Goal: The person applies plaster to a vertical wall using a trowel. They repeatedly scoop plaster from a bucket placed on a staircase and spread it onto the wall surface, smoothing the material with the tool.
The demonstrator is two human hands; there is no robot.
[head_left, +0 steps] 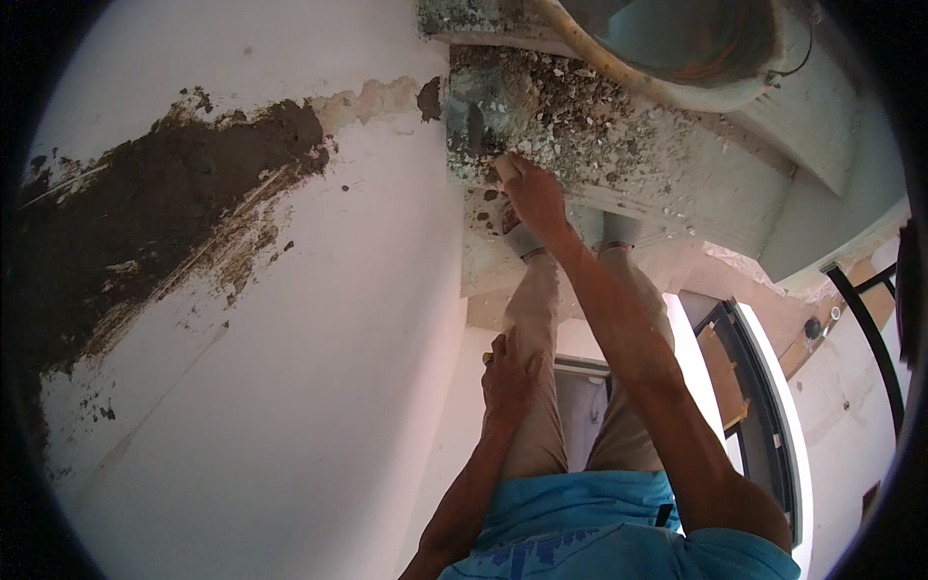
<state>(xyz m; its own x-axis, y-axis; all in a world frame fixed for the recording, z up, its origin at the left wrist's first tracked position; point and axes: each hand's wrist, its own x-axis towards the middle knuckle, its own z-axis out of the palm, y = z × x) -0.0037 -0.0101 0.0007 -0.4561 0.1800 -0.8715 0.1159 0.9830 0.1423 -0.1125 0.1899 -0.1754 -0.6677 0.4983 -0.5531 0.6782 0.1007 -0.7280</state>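
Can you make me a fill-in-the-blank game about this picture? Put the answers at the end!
1. The hand resting on a leg is the person's ____ one, while the other hand is down by the rubble.
2. The shirt is the colour ____.
3. The patch on the wall is ____ in shade than the wall around it.
4. The bucket is at the picture's top ____.

Missing words: left; blue; darker; right.

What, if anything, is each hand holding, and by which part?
The right hand grips a tool, perhaps a trowel, by its pale handle. The left hand rests on the leg; whether it holds anything is unclear.
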